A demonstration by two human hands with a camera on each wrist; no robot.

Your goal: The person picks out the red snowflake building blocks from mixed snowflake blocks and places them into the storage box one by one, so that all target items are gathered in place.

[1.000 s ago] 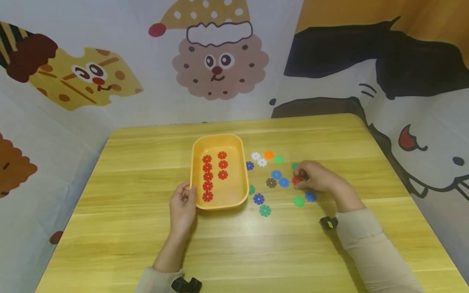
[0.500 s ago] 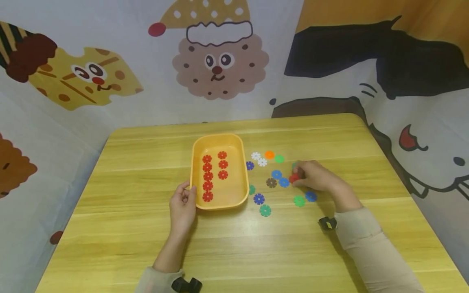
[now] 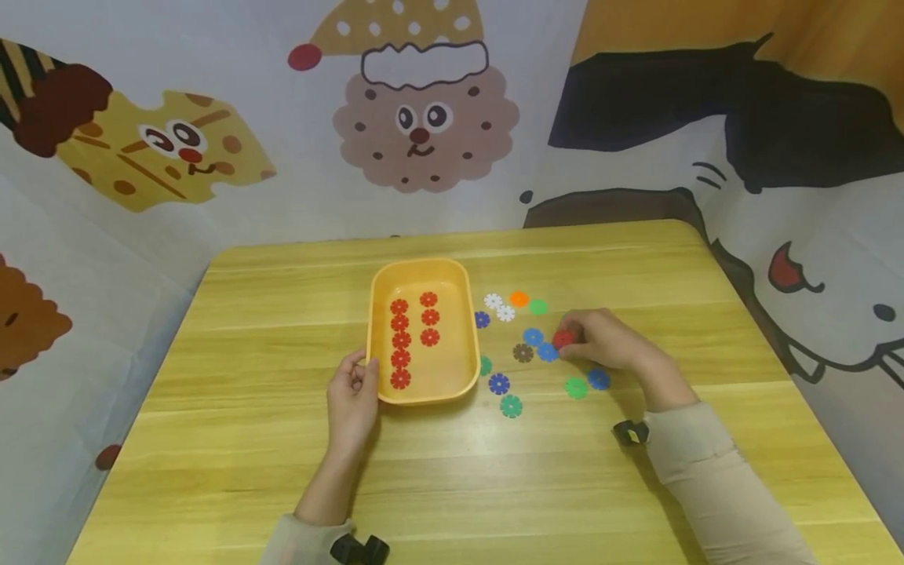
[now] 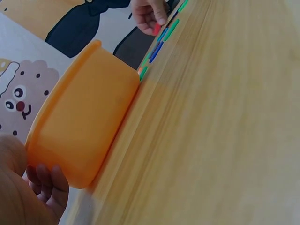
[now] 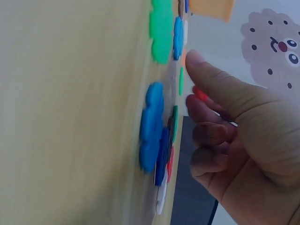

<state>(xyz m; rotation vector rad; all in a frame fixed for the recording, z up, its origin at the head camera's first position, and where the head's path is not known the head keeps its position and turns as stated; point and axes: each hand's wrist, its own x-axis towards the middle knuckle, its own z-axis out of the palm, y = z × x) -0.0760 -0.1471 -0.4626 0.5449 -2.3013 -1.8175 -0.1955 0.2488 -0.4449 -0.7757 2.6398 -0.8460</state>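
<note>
A yellow-orange plastic tray sits on the wooden table, with red snowflake discs laid flat inside in two columns. My left hand grips the tray's near left side, thumb at the rim; the left wrist view shows its curled fingers against the outer wall. To the right of the tray, my right hand pinches a red snowflake disc between thumb and fingers, just above the table. Only a sliver of that disc shows in the right wrist view. Two blue discs lie right beside it.
Loose discs are scattered right of the tray: white, orange, brown, dark blue, teal and light green. A cartoon-printed cloth hangs behind the table.
My right hand has picked up the red disc from the table and shifted slightly left with it. My left hand and the tray have stayed put.
</note>
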